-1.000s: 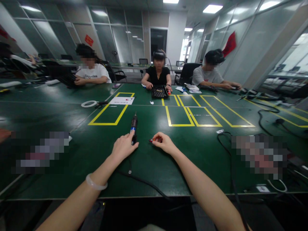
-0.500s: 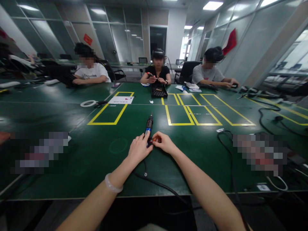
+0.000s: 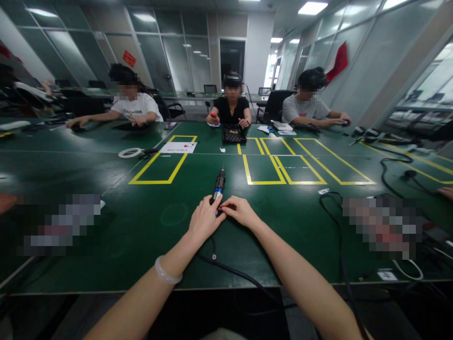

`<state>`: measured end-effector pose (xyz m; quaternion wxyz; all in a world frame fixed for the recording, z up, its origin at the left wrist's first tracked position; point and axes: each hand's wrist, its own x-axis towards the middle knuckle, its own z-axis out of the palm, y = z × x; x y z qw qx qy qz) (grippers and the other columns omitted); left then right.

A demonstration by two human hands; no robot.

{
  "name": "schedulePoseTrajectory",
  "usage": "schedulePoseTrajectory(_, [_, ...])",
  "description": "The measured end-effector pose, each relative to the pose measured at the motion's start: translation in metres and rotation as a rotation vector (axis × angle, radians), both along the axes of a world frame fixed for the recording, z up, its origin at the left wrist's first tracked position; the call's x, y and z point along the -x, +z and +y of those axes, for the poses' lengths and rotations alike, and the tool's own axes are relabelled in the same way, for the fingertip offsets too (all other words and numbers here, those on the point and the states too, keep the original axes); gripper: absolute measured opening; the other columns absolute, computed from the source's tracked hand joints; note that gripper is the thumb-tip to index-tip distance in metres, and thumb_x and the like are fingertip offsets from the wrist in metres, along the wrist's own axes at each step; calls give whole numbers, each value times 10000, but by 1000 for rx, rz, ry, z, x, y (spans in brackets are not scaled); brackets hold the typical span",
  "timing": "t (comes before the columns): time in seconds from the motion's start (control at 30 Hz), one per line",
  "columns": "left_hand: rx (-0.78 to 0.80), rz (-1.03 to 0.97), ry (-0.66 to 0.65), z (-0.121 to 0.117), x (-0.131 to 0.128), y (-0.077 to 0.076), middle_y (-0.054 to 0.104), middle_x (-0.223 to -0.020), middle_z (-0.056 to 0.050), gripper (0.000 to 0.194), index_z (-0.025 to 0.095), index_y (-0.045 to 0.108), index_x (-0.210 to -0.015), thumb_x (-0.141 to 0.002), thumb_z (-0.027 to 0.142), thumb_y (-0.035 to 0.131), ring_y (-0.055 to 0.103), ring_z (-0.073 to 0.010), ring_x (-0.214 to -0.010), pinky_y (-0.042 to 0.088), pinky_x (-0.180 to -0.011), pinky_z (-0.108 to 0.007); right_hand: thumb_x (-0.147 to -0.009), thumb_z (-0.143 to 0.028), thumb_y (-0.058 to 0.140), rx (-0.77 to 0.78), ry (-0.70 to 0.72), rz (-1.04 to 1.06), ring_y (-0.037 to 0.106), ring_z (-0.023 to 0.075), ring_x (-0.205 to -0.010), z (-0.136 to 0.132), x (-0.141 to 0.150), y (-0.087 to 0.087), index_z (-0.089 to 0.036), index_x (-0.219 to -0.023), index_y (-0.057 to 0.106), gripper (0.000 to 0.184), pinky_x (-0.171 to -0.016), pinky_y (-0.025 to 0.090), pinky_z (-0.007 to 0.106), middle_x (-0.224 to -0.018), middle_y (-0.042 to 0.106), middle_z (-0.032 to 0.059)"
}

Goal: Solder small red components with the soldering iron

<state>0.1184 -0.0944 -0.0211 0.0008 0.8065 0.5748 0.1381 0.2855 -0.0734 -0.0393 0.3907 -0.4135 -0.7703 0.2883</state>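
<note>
An electric screwdriver (image 3: 219, 182), dark with a blue band, lies on the green table with its thin bit pointing away from me. My left hand (image 3: 205, 218) is closed round its rear part and presses it to the table. Against the screwdriver's right side, my right hand (image 3: 240, 210) has its fingertips pinched together. A small reddish spot shows there; whether the fingers hold a separate piece or a part of the screwdriver is hidden. From beneath my left hand a black cord (image 3: 233, 271) runs toward the table's front edge, beside a small metal ring (image 3: 214, 257) on a short strap.
Yellow tape rectangles (image 3: 265, 183) mark the green tabletop (image 3: 141, 226). A white sheet (image 3: 179, 147) and a coiled white cable (image 3: 129, 152) lie at left. Black cables (image 3: 339, 236) run along the right. Across the table, three people sit; a black tray (image 3: 234, 137) stands before the middle one.
My right fingertips have shifted slightly left against the screwdriver, and the orange-red bit between them shows less. My left hand stays put. Across the table, the left person's arm has reached out sideways.
</note>
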Motion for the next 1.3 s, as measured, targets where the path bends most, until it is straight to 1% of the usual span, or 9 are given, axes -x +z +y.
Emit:
schedulePoseTrajectory(0.13, [30, -16, 35, -1, -2, 3, 432, -1220, -116, 515, 320, 426, -1379, -883, 456, 460, 564, -239, -958, 473, -742, -328, -847, -236, 586, -31, 26, -22, 556, 133, -734, -3, -2, 4, -191, -933, 716, 162, -696, 416, 253, -820, 609, 31])
schedulePoseTrajectory(0.3, [62, -12, 63, 0, -1, 5, 432, -1171, -103, 489, 354, 449, -1361, -884, 462, 454, 564, -241, -946, 483, -702, -322, -837, -215, 597, -33, 58, 7, 565, 142, -791, -4, -1, 5, -186, -956, 710, 167, -741, 436, 266, -888, 608, 44])
schedulePoseTrajectory(0.4, [80, -8, 75, 0, 2, 5, 439, -1144, -99, 487, 368, 446, -1362, -887, 476, 444, 550, -239, -963, 481, -700, -315, -835, -211, 597, -24, 69, 12, 567, 145, -812, -4, 0, 5, -188, -970, 702, 172, -754, 439, 270, -902, 609, 45])
schedulePoseTrajectory(0.53, [44, 49, 64, 1, 5, 7, 452, -1130, -99, 487, 379, 445, -1361, -887, 492, 430, 520, -248, -976, 470, -698, -314, -832, -215, 594, 5, 48, 7, 561, 128, -753, -3, -2, 2, -183, -1009, 676, 198, -729, 439, 260, -886, 611, 35])
schedulePoseTrajectory(0.73, [-20, 155, 19, 4, 19, 14, 476, -1126, -101, 483, 386, 461, -1351, -887, 510, 412, 501, -266, -955, 441, -757, -360, -834, -229, 574, 21, 7, 32, 560, 125, -742, -1, -5, -2, -175, -1013, 650, 202, -689, 439, 250, -895, 626, 37])
schedulePoseTrajectory(0.83, [-24, 194, 25, 7, 38, 15, 474, -1145, -106, 488, 390, 446, -1362, -890, 508, 399, 505, -272, -952, 436, -761, -369, -842, -228, 559, 13, 14, 24, 561, 126, -734, -1, -6, -3, -171, -980, 654, 177, -676, 440, 249, -882, 629, 38])
schedulePoseTrajectory(0.93, [-8, 236, 60, 12, 67, 15, 469, -1165, -113, 500, 392, 426, -1375, -895, 516, 370, 511, -277, -949, 440, -757, -373, -843, -222, 557, 15, 16, 7, 561, 123, -720, -1, -6, -3, -175, -965, 657, 165, -674, 440, 250, -869, 626, 34])
schedulePoseTrajectory(1.13, [15, 305, 145, 30, 140, 14, 455, -1192, -128, 547, 392, 384, -1400, -888, 570, 309, 518, -312, -981, 448, -782, -419, -847, -217, 553, 11, 19, -23, 564, 126, -739, -2, -6, -2, -176, -954, 666, 161, -690, 438, 253, -881, 629, 38])
schedulePoseTrajectory(1.3, [83, 274, 243, 47, 197, 17, 463, -1209, -164, 585, 345, 419, -1396, -873, 583, 312, 505, -371, -1013, 433, -797, -485, -847, -205, 552, 12, 15, -36, 566, 123, -744, -3, -5, -1, -169, -946, 667, 156, -697, 436, 248, -881, 635, 37])
